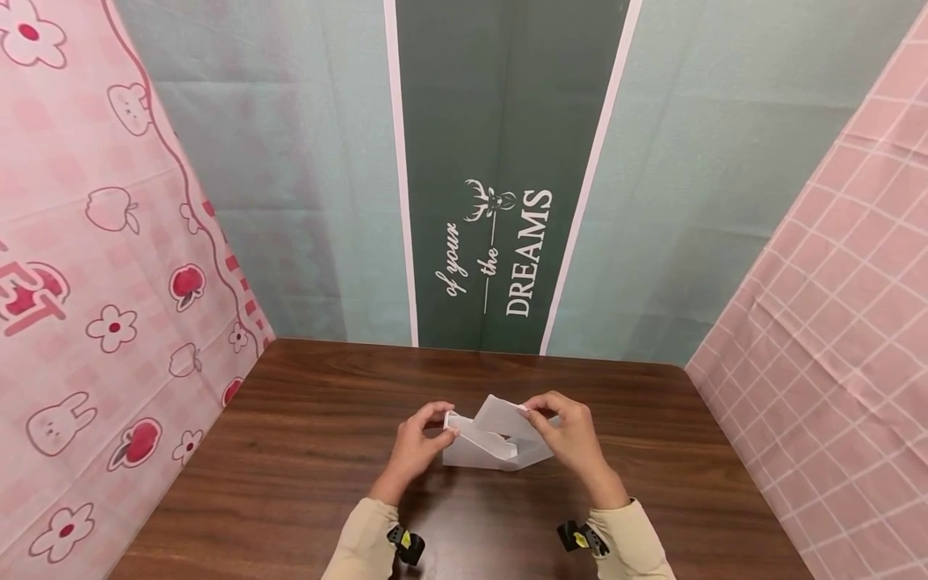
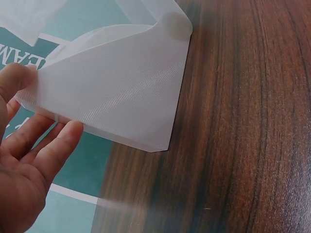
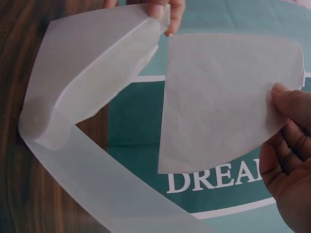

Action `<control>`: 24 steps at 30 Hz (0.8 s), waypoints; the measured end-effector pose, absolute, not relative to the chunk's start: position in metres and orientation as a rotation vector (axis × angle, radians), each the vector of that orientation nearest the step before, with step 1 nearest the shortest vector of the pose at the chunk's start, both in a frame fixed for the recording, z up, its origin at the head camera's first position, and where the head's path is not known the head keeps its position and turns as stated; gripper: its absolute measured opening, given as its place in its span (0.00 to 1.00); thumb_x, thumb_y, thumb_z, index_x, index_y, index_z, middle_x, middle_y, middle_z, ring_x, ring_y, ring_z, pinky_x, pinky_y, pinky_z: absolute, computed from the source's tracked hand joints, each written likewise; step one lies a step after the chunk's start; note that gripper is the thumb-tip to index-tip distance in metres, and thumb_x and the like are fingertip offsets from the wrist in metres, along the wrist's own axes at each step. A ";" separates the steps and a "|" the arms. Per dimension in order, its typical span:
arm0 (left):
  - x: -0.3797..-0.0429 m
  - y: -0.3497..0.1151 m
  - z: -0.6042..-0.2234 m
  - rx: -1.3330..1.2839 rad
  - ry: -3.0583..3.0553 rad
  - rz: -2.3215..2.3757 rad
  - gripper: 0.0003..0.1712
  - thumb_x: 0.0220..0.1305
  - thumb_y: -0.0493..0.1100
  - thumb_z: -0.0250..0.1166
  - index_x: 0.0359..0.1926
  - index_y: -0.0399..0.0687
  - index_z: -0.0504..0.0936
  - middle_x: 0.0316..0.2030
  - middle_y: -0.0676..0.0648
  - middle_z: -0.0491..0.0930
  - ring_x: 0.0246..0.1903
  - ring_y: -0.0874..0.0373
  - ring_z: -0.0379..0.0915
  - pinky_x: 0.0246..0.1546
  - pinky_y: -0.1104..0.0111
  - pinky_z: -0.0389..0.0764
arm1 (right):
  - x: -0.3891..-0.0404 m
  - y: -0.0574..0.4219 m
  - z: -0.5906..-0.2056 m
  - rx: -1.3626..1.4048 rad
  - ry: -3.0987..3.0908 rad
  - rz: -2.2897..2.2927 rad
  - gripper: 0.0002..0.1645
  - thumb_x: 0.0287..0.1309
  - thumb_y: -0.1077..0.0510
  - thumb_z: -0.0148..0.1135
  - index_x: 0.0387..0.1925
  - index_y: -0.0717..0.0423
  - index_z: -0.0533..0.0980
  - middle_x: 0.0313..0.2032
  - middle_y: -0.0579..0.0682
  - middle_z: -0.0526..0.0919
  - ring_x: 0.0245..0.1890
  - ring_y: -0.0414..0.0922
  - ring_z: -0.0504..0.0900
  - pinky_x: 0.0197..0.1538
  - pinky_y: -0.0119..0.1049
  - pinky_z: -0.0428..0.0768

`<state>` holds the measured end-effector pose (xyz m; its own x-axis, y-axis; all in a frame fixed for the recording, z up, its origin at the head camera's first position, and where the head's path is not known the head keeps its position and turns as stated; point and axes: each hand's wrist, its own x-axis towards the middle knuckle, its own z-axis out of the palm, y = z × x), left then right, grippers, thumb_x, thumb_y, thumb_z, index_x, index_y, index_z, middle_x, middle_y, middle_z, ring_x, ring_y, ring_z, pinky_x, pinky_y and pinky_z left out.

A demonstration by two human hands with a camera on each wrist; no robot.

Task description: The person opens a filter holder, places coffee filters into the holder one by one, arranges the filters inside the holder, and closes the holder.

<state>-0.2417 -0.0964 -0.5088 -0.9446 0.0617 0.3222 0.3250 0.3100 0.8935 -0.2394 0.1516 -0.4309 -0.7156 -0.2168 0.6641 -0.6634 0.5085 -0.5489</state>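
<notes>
My left hand (image 1: 416, 443) pinches the outer end of a white, wedge-shaped plastic case (image 2: 116, 87). The thumb lies on one face and the fingers along the end. Its translucent cover (image 3: 121, 179) is swung away to the right from the rounded pivot corner, low over the table. Off-white paper inserts (image 3: 107, 80) show inside the case. In my right hand (image 1: 573, 431) a flat fan-shaped paper, looking like a cone coffee filter (image 3: 223, 102), is pinched at its edge between thumb and fingers. It stands out above the opening between case and cover in the head view.
Both hands are over a dark wood-grain table (image 1: 326, 387). A green curtain with white lettering (image 1: 500, 266) hangs behind it. Pink patterned cloth (image 1: 109, 266) borders the left side, and pink checked cloth (image 1: 834, 322) the right. Black straps (image 1: 406, 545) circle both wrists.
</notes>
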 end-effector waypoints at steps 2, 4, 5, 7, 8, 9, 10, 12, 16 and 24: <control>-0.241 -0.097 -0.509 -0.351 -2.347 -1.687 0.19 0.53 0.40 0.70 0.47 0.53 0.78 0.37 0.51 0.81 0.40 0.52 0.77 0.38 0.55 0.78 | -0.240 0.149 -0.433 0.712 -2.241 1.132 0.14 0.39 0.74 0.71 0.26 0.55 0.80 0.26 0.42 0.80 0.25 0.37 0.76 0.27 0.36 0.78; -0.241 -0.097 -0.509 -0.353 -2.344 -1.692 0.19 0.53 0.40 0.71 0.47 0.53 0.78 0.37 0.51 0.81 0.40 0.52 0.77 0.38 0.54 0.78 | -0.240 0.147 -0.436 0.697 -2.252 1.136 0.14 0.39 0.74 0.71 0.26 0.55 0.80 0.26 0.42 0.80 0.25 0.37 0.76 0.27 0.36 0.79; -0.241 -0.097 -0.509 -0.356 -2.340 -1.697 0.19 0.53 0.40 0.71 0.47 0.53 0.78 0.37 0.50 0.81 0.40 0.51 0.77 0.39 0.54 0.78 | -0.240 0.146 -0.437 0.690 -2.254 1.140 0.14 0.39 0.73 0.71 0.26 0.55 0.80 0.26 0.42 0.80 0.25 0.37 0.76 0.27 0.37 0.79; -0.241 -0.097 -0.509 -0.361 -2.338 -1.697 0.19 0.53 0.40 0.71 0.47 0.53 0.78 0.36 0.50 0.81 0.40 0.52 0.77 0.39 0.55 0.78 | -0.241 0.144 -0.439 0.677 -2.256 1.129 0.14 0.39 0.73 0.72 0.26 0.55 0.80 0.26 0.42 0.80 0.24 0.37 0.75 0.27 0.37 0.79; -0.241 -0.097 -0.508 -0.361 -2.342 -1.693 0.19 0.53 0.40 0.71 0.47 0.53 0.78 0.36 0.51 0.81 0.40 0.52 0.77 0.39 0.56 0.78 | -0.242 0.144 -0.441 0.674 -2.256 1.120 0.14 0.39 0.73 0.72 0.26 0.54 0.80 0.26 0.42 0.80 0.24 0.37 0.76 0.27 0.37 0.79; -0.242 -0.097 -0.508 -0.360 -2.343 -1.689 0.19 0.53 0.40 0.71 0.47 0.53 0.78 0.36 0.51 0.81 0.39 0.53 0.77 0.39 0.57 0.78 | -0.242 0.143 -0.442 0.670 -2.257 1.113 0.13 0.39 0.72 0.72 0.26 0.54 0.80 0.25 0.42 0.81 0.24 0.36 0.76 0.27 0.37 0.79; -0.242 -0.097 -0.508 -0.361 -2.345 -1.683 0.19 0.53 0.40 0.71 0.47 0.53 0.78 0.36 0.51 0.81 0.39 0.53 0.77 0.39 0.58 0.78 | -0.243 0.142 -0.444 0.667 -2.256 1.104 0.13 0.39 0.72 0.72 0.26 0.54 0.80 0.25 0.42 0.81 0.24 0.36 0.76 0.27 0.37 0.79; -0.243 -0.097 -0.508 -0.362 -2.351 -1.670 0.19 0.53 0.40 0.71 0.47 0.53 0.78 0.36 0.52 0.81 0.39 0.54 0.77 0.39 0.60 0.78 | -0.244 0.140 -0.447 0.668 -2.253 1.098 0.13 0.39 0.72 0.73 0.26 0.54 0.80 0.25 0.42 0.81 0.23 0.36 0.76 0.26 0.37 0.79; -0.243 -0.097 -0.508 -0.367 -2.350 -1.670 0.19 0.52 0.40 0.71 0.46 0.53 0.78 0.35 0.52 0.81 0.39 0.55 0.77 0.38 0.61 0.78 | -0.246 0.138 -0.451 0.675 -2.243 1.124 0.12 0.40 0.72 0.72 0.25 0.54 0.81 0.25 0.42 0.80 0.23 0.36 0.75 0.24 0.37 0.79; -0.244 -0.097 -0.508 -0.387 -2.310 -1.694 0.19 0.51 0.39 0.72 0.45 0.51 0.79 0.34 0.51 0.81 0.38 0.53 0.78 0.40 0.53 0.77 | -0.250 0.132 -0.460 0.676 -2.234 1.134 0.12 0.39 0.72 0.73 0.25 0.56 0.81 0.24 0.43 0.79 0.23 0.36 0.76 0.26 0.30 0.78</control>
